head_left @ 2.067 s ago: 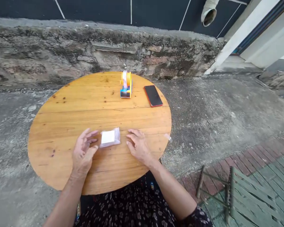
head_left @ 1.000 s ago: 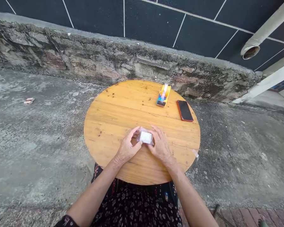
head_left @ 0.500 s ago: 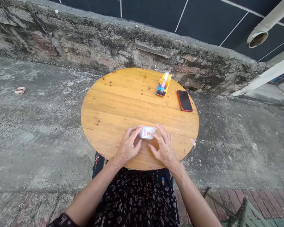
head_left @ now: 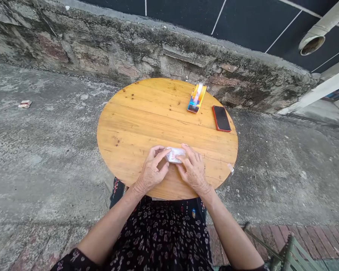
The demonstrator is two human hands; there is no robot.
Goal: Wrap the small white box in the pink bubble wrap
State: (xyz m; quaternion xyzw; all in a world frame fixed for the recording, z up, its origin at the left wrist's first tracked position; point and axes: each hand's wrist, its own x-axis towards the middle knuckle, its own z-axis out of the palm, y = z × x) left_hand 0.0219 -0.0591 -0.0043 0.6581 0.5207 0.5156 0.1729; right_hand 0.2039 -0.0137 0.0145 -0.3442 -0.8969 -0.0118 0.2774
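Low on the round wooden table (head_left: 135, 124) lies a small, shiny white packet (head_left: 174, 155) with pinkish print on top; its exact kind I cannot make out. My left hand (head_left: 154, 168) holds its left end, index finger on the top edge and thumb low at the near side. From the right, my right hand (head_left: 193, 168) grips the other end, its fingers bent over the top and far corner, thumb near the front side. The fingers cover both ends of the packet.
A yellow and blue tape dispenser (head_left: 197, 98) stands at the table's far side, with a phone in a red case (head_left: 222, 118) to its right. A strip of clear tape (head_left: 230, 168) hangs off the right edge. A stone wall (head_left: 147, 56) runs behind the table.
My right hand has closed in a little to the left, its fingers reaching further over the packet. My left hand stays at the left end. The view has shifted slightly.
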